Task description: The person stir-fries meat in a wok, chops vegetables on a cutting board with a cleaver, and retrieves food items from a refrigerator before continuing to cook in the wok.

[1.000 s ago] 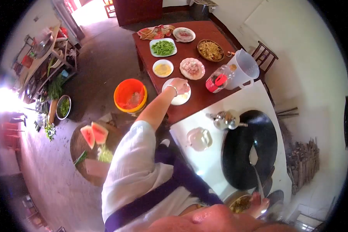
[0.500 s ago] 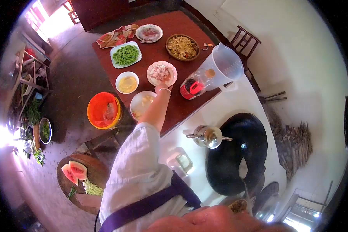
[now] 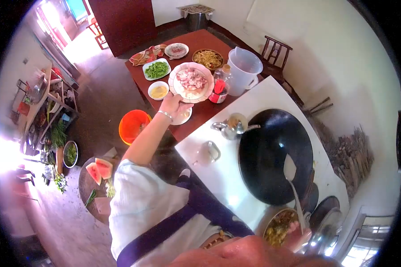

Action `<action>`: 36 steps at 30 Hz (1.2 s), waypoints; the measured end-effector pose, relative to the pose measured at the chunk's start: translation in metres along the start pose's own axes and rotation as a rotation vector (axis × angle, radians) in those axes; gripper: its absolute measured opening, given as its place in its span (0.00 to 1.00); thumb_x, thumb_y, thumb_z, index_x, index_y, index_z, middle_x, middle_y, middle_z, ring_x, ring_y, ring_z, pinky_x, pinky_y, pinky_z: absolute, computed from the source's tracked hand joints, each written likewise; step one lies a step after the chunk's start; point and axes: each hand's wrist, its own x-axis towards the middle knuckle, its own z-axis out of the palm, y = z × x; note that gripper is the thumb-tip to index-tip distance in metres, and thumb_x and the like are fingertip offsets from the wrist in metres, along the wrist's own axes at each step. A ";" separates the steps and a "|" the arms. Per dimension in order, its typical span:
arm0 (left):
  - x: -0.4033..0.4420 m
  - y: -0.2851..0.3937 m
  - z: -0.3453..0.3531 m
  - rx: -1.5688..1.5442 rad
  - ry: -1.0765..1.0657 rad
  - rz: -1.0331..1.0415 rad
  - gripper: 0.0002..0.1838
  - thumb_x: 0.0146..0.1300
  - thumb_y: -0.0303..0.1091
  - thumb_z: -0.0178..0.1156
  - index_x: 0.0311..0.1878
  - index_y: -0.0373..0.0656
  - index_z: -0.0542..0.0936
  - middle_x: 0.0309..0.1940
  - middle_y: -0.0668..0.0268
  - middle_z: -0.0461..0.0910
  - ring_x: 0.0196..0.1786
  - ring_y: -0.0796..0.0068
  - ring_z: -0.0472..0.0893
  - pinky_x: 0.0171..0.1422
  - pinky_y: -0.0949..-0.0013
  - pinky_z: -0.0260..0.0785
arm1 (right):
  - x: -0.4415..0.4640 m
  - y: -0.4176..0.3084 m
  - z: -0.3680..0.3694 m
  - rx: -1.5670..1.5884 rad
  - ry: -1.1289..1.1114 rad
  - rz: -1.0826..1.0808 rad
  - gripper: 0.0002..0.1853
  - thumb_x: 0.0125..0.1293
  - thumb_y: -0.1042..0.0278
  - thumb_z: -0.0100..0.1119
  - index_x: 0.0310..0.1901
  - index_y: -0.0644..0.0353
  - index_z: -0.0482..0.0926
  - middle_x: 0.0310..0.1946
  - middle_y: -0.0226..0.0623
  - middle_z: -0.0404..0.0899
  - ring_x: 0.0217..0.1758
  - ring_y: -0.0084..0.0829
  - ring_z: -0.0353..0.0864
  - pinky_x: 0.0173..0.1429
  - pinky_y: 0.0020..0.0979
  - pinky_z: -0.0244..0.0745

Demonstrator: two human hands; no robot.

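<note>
My left hand (image 3: 176, 104) grips the near edge of a pink-rimmed plate (image 3: 174, 78) and holds it up above the red table. Chopped pinkish-white meat (image 3: 191, 80) lies on the plate. At the lower right, my right hand (image 3: 295, 236) is partly visible, closed around the handle of a long-handled metal wok spatula (image 3: 290, 167). The spatula's pale head rests inside a large black wok (image 3: 267, 151). Close to the right hand sits a bowl of cooked food (image 3: 280, 227), partly covered by the hand.
On the red table (image 3: 189, 129) stand green beans (image 3: 157, 70), a yellow-filled bowl (image 3: 158, 91), shredded food (image 3: 208, 59), a bottle (image 3: 219, 91) and a clear jug (image 3: 245, 71). A metal pot (image 3: 236, 124) stands beside the wok. An orange bucket (image 3: 133, 127) and watermelon slices (image 3: 103, 169) are leftward.
The plate of meat has been lifted off the table by my left hand and brought nearer. My view has shifted, and my right hand now shows at the spatula handle.
</note>
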 end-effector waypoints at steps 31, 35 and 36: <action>-0.224 -0.251 0.176 0.159 -0.492 -0.441 0.21 0.59 0.17 0.46 0.57 0.31 0.59 0.53 0.46 0.71 0.46 0.50 0.81 0.45 0.52 0.82 | -0.095 -0.138 -0.068 -0.236 -0.457 -0.091 0.18 0.73 0.47 0.40 0.41 0.57 0.66 0.29 0.47 0.81 0.24 0.34 0.83 0.26 0.26 0.74; -0.224 -0.249 0.172 0.197 -0.615 -0.501 0.25 0.59 0.18 0.47 0.61 0.32 0.58 0.53 0.47 0.72 0.46 0.50 0.82 0.46 0.54 0.82 | -0.102 -0.120 -0.070 -0.210 -0.466 -0.132 0.18 0.72 0.49 0.44 0.41 0.58 0.67 0.29 0.49 0.81 0.26 0.36 0.84 0.27 0.28 0.76; -0.224 -0.249 0.171 0.188 -0.654 -0.517 0.24 0.60 0.20 0.49 0.61 0.32 0.59 0.52 0.47 0.73 0.45 0.51 0.82 0.46 0.55 0.82 | -0.103 -0.117 -0.069 -0.199 -0.489 -0.156 0.17 0.71 0.51 0.46 0.40 0.58 0.67 0.29 0.49 0.81 0.26 0.37 0.84 0.27 0.28 0.77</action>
